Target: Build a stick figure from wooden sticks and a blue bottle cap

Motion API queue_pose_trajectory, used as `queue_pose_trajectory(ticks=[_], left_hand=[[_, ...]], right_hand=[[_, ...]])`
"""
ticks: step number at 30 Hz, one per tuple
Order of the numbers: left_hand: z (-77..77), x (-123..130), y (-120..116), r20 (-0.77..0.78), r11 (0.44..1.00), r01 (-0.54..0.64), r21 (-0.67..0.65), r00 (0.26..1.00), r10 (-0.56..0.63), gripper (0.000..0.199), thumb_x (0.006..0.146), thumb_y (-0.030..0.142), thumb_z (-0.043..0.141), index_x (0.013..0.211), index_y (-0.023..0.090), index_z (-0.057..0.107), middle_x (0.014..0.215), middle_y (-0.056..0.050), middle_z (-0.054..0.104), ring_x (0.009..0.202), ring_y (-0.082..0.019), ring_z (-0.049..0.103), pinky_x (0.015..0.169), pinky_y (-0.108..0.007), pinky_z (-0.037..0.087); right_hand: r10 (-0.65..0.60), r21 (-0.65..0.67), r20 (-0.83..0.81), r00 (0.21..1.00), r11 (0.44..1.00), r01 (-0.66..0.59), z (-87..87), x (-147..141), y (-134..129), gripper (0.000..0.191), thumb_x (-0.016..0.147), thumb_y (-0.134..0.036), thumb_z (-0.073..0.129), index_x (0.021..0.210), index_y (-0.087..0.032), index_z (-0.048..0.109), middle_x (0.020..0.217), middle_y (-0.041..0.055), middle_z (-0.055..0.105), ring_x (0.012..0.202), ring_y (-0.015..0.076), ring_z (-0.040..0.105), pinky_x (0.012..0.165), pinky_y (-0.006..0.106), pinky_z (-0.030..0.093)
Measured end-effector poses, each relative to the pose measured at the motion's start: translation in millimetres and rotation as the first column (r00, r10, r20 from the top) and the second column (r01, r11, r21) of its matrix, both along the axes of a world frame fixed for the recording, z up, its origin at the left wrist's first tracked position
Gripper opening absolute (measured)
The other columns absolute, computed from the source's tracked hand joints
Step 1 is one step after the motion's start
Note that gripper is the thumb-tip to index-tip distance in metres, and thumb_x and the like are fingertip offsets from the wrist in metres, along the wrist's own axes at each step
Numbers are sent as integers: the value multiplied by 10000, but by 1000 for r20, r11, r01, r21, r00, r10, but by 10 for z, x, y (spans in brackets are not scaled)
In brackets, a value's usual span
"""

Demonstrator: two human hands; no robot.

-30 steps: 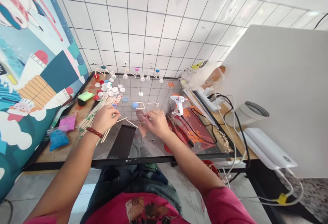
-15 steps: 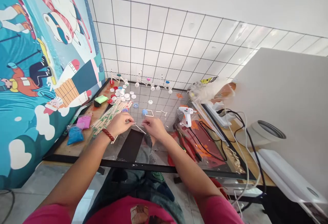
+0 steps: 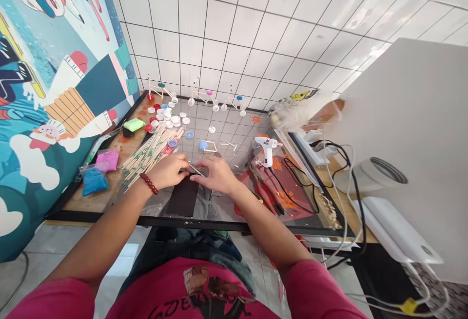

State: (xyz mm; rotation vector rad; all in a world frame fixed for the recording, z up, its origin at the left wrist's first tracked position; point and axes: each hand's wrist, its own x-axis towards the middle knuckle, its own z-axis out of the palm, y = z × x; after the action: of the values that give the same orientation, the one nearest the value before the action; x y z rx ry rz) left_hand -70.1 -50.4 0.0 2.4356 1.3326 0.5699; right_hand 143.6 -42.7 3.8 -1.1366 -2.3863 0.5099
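My left hand (image 3: 170,170) is low over the glass tabletop, its thumb and fingers pinched together. What they hold, if anything, is hidden. A thin wooden stick (image 3: 195,169) lies slantwise between my two hands, one end close to the left fingertips. Facing it, my right hand (image 3: 216,175) has thumb and forefinger spread on either side of the stick. Below the fingertips lies a black rectangular sheet (image 3: 183,199). Just beyond them are a blue cap (image 3: 203,145) joined to a small stick frame (image 3: 212,150) and a few loose short sticks (image 3: 229,146).
A pile of wooden sticks (image 3: 149,153) lies left, with bottle caps (image 3: 175,119) behind. Small stick-and-cap models (image 3: 199,96) stand along the back edge. To the right are a glue gun (image 3: 268,149), its black cord, and red-handled pliers (image 3: 268,195). Clay bags (image 3: 94,181) sit far left.
My hands have come closer together around the stick. The right thumb and forefinger have spread from a pinch. The camera view has tilted down and shifted.
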Motion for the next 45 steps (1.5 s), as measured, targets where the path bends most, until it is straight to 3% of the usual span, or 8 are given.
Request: queue_pose_trajectory(ticks=[6,12,15,18,28,33,39,45], left_hand=[[73,24,8,369,981,-105,-164,916,160,156,811,312,635,790,175,706,811,-52,727,740,-176,656,718,-308,517],[69,103,19,670,898,-62,-435,645,368,403,629,416,826,917,155,720,871,-63,746,810,-194,675,741,-322,539],[55,148,7,687,843,-15,-537,573,448,407,611,434,843,881,151,728,754,-38,709,678,-157,629,623,-285,501],[65,175,-14,689,808,-8,-589,519,507,365,609,442,842,802,154,727,680,-13,666,602,-130,578,535,-253,448],[100,160,-3,712,701,205,-683,404,575,502,671,637,772,816,157,746,787,-84,715,686,-192,643,567,-303,504],[115,211,-32,674,683,153,-714,413,612,389,651,529,822,712,158,721,741,-66,701,683,-204,644,575,-321,504],[90,232,-38,667,749,9,-663,461,585,354,549,416,869,771,159,769,720,-42,710,667,-168,630,561,-267,456],[49,256,-35,692,816,-46,-576,504,516,325,570,401,857,785,165,793,756,-48,738,710,-170,627,644,-288,484]], right_hand=[[-48,-171,-227,973,985,9,-74,-4,49,297,801,-329,747,1060,-186,714,869,25,709,768,153,613,746,277,463],[-229,-451,-586,777,889,-78,-159,-46,116,266,779,-430,693,866,-179,708,685,-21,631,631,119,539,626,250,437],[-263,-508,-667,697,845,-168,-170,-49,119,330,746,-469,734,917,-189,699,682,-27,614,629,123,540,620,254,451],[-239,-451,-697,676,879,-153,-157,-35,104,345,781,-431,728,1054,-220,709,659,-50,567,616,116,522,644,259,459],[-236,-413,-712,662,903,-121,-159,-18,119,222,820,-398,673,945,-234,756,1014,30,749,1021,201,660,966,351,489],[-204,-374,-713,671,920,-118,-160,-9,116,192,824,-356,659,949,-238,746,962,22,728,956,187,652,942,348,492],[-186,-421,-666,722,893,-158,-81,39,88,446,769,-366,712,1191,-232,660,837,-4,614,819,160,588,789,301,494],[-228,-449,-648,727,885,-123,-131,-9,103,298,798,-470,706,929,-203,725,859,16,679,827,168,603,796,307,490]])
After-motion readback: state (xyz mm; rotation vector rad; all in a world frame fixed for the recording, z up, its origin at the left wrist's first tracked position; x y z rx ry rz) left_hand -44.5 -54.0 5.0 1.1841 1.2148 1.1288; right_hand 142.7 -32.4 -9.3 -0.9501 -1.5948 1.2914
